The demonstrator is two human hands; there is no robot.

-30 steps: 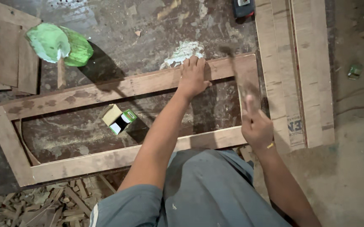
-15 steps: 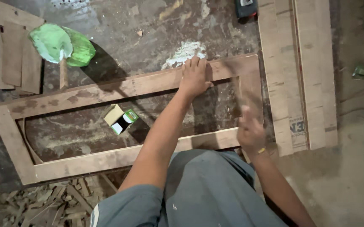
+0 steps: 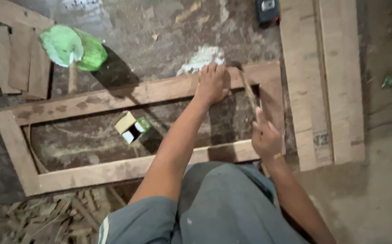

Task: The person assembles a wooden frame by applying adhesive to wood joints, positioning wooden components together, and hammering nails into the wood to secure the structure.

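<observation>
While the head camera looks straight down, a long rectangular frame of pale wooden battens point(image 3: 114, 97) lies flat on the stained grey concrete floor point(image 3: 160, 36), and both hands work at its far right corner. The left hand point(image 3: 212, 83) lies flat on the top rail, fingers spread and pressing down, gripping nothing. The right hand point(image 3: 266, 138) is closed round the thin wooden handle of a hammer point(image 3: 246, 86), whose dark head sits just beside the left fingertips — the blur makes it hard to say whether it touches the wood.

Judging by its look, the frame is stiff and fairly light; its joints probably give under twisting, so it is best held flat by a rail near a corner, as the left hand does. The hammer handles best gripped low on its shaft.

Inside the frame lies a small open cardboard box with a green flap point(image 3: 132, 127). A green leaf-shaped fan with a wooden stick point(image 3: 71, 49) lies above the frame, thin brown boards point(image 3: 10, 58) at the left, wider planks point(image 3: 322, 81) at the right, and a dark small device point(image 3: 267, 11) is cut off by the top edge. Wood scraps point(image 3: 47, 217) litter the lower left. The person's grey-clad lap point(image 3: 223, 203) hides part of the near rail.
</observation>
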